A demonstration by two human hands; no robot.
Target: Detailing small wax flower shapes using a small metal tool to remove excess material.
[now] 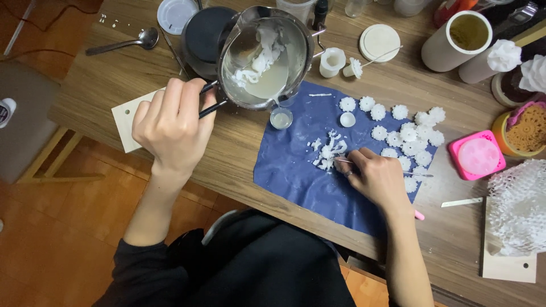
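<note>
My left hand [170,126] grips the dark handle of a steel melting pot [265,54], tilted toward a small round clear mold [281,118]. Pale melted wax with white lumps lies in the pot, and a thin stream runs from its spout into the mold. My right hand [376,177] rests on a blue cloth [296,170] and pinches a thin metal tool [418,174]. Its fingertips are beside a heap of white wax scraps [328,150]. Several small white wax flowers [406,133] lie on the cloth's far right part.
A dark round burner [203,35] sits behind the pot. A metal spoon [122,42] lies at the far left, with a wooden board [126,120] under my left hand. A pink silicone mold [478,154], white cylinders [455,40] and white honeycomb paper [517,207] crowd the right side.
</note>
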